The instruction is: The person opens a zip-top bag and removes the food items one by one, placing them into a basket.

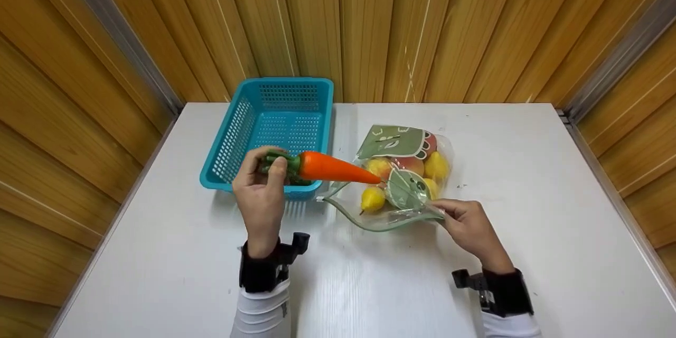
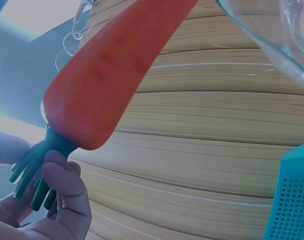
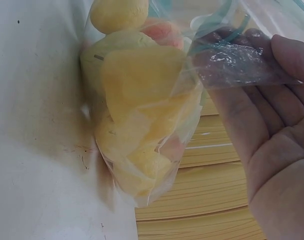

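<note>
My left hand [image 1: 262, 190] grips an orange carrot [image 1: 338, 167] by its green stalks, fingers and thumb round them. The carrot points right, its tip over the open mouth of a clear zip bag [image 1: 351, 217] with green print. Inside the bag lie several yellow pears [image 1: 436, 166] and some reddish fruit [image 1: 409, 165]. At the bag's near right corner my right hand [image 1: 470, 227] pinches the edge between thumb and fingers. In the right wrist view the plastic film [image 3: 236, 65] passes between that thumb and the fingers. Up close, the left wrist view shows the carrot [image 2: 107, 75] filling the top.
A blue perforated basket [image 1: 326, 116] stands at the back left, just left of the bag, with something dark green at its near end below the carrot. The white table [image 1: 369, 285] meets wood-panelled walls [image 1: 369, 26] at the back and sides.
</note>
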